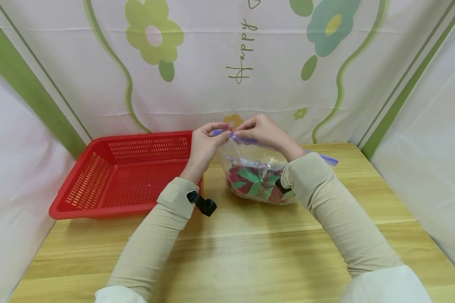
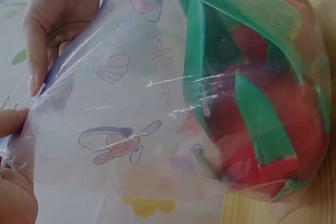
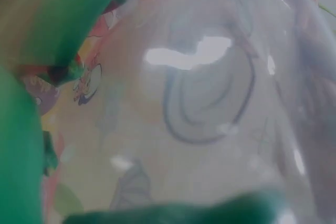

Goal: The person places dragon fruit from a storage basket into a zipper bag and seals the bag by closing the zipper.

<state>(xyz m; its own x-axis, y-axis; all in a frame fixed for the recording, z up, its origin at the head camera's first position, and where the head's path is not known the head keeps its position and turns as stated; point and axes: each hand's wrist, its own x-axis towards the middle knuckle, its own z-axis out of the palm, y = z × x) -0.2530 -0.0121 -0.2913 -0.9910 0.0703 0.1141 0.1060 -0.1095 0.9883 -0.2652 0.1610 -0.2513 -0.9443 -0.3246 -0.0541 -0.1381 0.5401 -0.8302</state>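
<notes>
A clear printed zip bag (image 1: 246,156) stands on the table, its purple zip strip (image 1: 327,159) along the top. Inside lie red things with green leaf-like strips (image 2: 268,124). My left hand (image 1: 204,145) pinches the strip's left end between thumb and fingers. Right beside it, my right hand (image 1: 263,130) pinches the same strip, the two thumbs almost meeting. To the right, the strip runs on past my right wrist. In the right wrist view, the clear bag film (image 3: 205,98) fills most of the frame, with blurred green strips (image 3: 21,145) at the left.
A red plastic basket (image 1: 117,210) with slotted walls stands left of the bag, close by my left forearm. The wooden table (image 1: 227,261) reaches back to a printed cloth (image 1: 204,84) hanging behind. White cloth walls (image 1: 432,118) flank both sides.
</notes>
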